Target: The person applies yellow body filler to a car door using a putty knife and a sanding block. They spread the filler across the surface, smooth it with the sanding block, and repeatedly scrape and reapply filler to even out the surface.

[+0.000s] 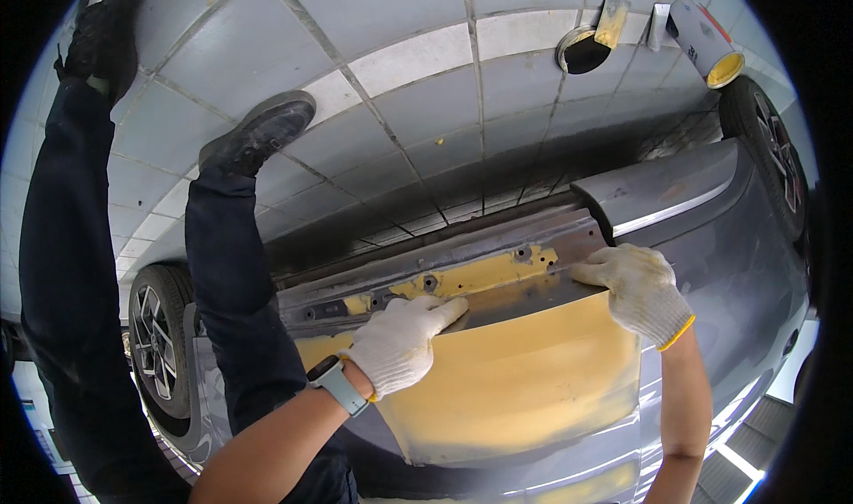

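Observation:
Both my hands wear white knitted work gloves with yellow cuff edges. Between them stretches a thin, dark, glossy strip [526,309], its straight lower edge against yellow body filler [526,377] on the grey car's side panel. My left hand [396,341] grips the strip's left end, its thumb stretched to the right; a watch is on that wrist. At the other end, my right hand [640,287] holds on, thumb pointing left. Their curled fingers are mostly hidden. Just beyond the strip runs the car's sill [460,281], with bolt holes and patches of yellow filler.
On the tiled floor [426,77] a filler can [706,41] lies tipped, near a round dark lid [586,52] with a filler-smeared spreader [613,21] across it. Wheels stand at left [156,341] and right [766,151]. My leg [233,271] is close beside the car.

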A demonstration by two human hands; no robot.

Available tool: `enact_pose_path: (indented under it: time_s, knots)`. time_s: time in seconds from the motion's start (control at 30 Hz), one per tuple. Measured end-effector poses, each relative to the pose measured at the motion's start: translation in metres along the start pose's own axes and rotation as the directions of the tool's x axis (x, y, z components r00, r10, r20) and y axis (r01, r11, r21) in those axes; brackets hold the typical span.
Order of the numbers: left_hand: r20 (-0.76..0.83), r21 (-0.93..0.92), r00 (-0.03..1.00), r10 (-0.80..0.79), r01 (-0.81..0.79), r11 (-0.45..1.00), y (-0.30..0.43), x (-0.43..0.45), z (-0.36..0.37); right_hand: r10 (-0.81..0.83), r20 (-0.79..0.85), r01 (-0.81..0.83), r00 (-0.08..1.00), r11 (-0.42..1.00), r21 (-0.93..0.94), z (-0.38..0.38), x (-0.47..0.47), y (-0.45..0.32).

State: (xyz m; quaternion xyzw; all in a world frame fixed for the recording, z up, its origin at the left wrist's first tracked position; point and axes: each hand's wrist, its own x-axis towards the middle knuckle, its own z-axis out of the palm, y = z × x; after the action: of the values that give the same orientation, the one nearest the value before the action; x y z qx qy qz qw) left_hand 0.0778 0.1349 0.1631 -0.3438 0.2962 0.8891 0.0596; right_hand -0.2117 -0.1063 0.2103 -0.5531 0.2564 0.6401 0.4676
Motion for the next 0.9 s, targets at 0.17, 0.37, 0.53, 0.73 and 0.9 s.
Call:
enact_pose_path:
  time_s: [0.17,0.37,0.53,0.73,0.9]
  knots:
    - [-0.073,0.048,0.997,0.021,-0.018,0.999,0.019,-0.004,0.020,-0.065,-0.124,0.065,0.990,0.998,-0.004,0.016,-0.017,0.014]
    - [-0.066,0.053,0.998,0.021,-0.017,0.998,0.036,-0.013,0.015,-0.124,-0.265,0.137,0.956,0.990,0.030,0.016,-0.030,0.008]
    - [-0.184,-0.005,0.977,0.108,-0.111,0.994,0.024,-0.010,-0.017,-0.047,-0.203,0.055,0.978,0.998,0.035,-0.012,-0.024,0.003]
    - [0.057,-0.073,0.998,0.012,-0.007,0.997,-0.027,0.002,-0.026,-0.101,-0.078,0.105,0.992,0.993,0.052,-0.010,0.015,0.003]
    - [0.082,-0.063,0.997,-0.009,0.014,0.998,-0.051,-0.003,-0.008,-0.057,0.103,0.057,0.993,0.998,0.005,-0.004,0.030,-0.008]
